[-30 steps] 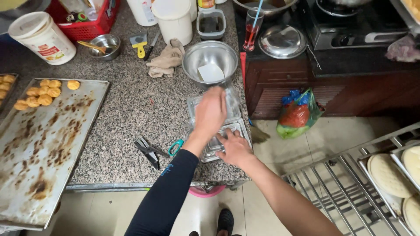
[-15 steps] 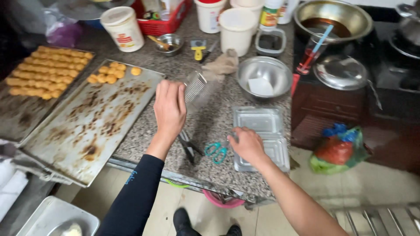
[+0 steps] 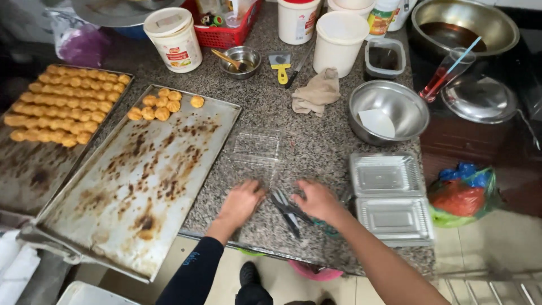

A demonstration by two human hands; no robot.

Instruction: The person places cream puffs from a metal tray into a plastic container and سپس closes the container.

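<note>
We see the clear clamshell box (image 3: 257, 151) lying open on the bench (image 3: 316, 141), beyond our open left hand (image 3: 241, 201); our right hand (image 3: 317, 200), loosely open, touches the scissors (image 3: 287, 210). The box seems light, thin and easily crushed; we judge its rim the best hold.

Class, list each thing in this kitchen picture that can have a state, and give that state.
Clear box: open, empty.
Stacked clear boxes: open, empty.
Near baking tray: few pastries at its far end.
Far tray: rows of pastries.
Steel bowl: holds a white scraper.
White tub: lidded.
Left hand: empty.
Right hand: on scissors.
</note>
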